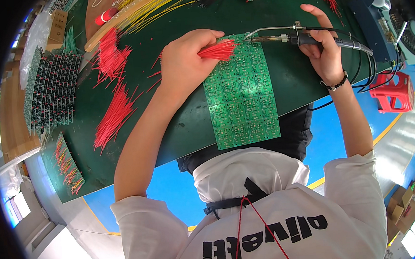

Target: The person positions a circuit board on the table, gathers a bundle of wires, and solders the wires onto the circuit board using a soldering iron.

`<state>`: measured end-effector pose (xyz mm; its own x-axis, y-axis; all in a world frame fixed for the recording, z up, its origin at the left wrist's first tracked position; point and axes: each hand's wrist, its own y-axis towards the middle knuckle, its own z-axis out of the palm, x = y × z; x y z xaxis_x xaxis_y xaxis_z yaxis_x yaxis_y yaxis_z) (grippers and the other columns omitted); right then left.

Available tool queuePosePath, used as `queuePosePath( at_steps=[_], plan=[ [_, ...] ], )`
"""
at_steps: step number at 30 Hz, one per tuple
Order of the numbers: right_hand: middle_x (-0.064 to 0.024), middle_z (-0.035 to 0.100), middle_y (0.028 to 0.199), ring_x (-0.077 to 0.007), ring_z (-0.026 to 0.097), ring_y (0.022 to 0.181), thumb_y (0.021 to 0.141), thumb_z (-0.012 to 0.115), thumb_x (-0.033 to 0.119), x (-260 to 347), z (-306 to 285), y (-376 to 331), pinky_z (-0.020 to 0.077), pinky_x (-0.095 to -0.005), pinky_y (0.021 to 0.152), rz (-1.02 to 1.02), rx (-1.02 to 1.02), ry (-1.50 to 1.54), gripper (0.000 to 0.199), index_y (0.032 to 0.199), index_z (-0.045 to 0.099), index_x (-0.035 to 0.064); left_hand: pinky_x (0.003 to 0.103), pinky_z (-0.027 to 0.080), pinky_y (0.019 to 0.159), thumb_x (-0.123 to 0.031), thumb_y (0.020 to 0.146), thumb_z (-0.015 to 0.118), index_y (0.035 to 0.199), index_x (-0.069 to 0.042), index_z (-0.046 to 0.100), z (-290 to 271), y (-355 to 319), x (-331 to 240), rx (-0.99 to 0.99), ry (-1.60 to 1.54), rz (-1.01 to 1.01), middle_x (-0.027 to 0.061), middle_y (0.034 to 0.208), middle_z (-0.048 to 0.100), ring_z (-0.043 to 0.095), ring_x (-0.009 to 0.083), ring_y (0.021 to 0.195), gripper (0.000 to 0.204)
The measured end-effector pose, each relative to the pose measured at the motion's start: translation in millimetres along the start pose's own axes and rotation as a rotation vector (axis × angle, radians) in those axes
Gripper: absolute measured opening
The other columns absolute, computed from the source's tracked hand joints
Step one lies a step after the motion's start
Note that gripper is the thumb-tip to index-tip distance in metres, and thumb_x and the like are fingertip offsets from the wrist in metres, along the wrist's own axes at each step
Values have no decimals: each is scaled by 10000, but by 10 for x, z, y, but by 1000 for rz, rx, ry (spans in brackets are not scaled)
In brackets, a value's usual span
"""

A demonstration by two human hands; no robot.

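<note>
- Your left hand (183, 64) has its grip pinched around a bundle of short red wires (219, 50), their free ends fanned over the top edge of the green circuit board panel (241, 96). Keep that pinch firm, and let only one wire end sit on its pad so the neighbours do not get tinned with it.
- Your right hand (324, 49) has its grip wrapped around the handle of the soldering iron (302, 37), the index finger lifted off it. The tip points left and sits right at the wire ends near the panel's top edge; whether it actually touches a pad I cannot tell.
- The panel lies flat on the dark green desk (183, 126), its near edge hanging over the side toward your body. Judged from that overhang, pressing down at the far end could tip it, so rest the heel of your left hand on the panel.
- Bring the tip in low and from the side, away from your left fingertips, which sit close to the heat.
- Loose red wire piles (115, 114) lie well to the left on the desk; leave them clear of the iron's cable (362, 65).
</note>
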<state>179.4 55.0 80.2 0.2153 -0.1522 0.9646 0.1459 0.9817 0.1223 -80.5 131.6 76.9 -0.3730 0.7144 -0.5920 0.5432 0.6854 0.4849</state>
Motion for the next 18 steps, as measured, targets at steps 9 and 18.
queuePosePath(
  at_steps=[9,18],
  plan=[
    [70,269,469,-32,209,429,820,379,113,9,-2,-8,202,-206,447,11,1,-5,508,1320,377,24,258,488,646,-68,736,716,649,-5,466,-4,6,-16,8,9,-8,101,800,664,669,196,855,273],
    [69,271,464,-32,206,430,817,377,110,4,-3,-5,203,-206,447,5,2,-6,507,1317,377,24,260,488,653,-65,727,717,654,-2,479,-7,6,-25,9,0,-17,101,827,673,667,196,830,257]
  ],
)
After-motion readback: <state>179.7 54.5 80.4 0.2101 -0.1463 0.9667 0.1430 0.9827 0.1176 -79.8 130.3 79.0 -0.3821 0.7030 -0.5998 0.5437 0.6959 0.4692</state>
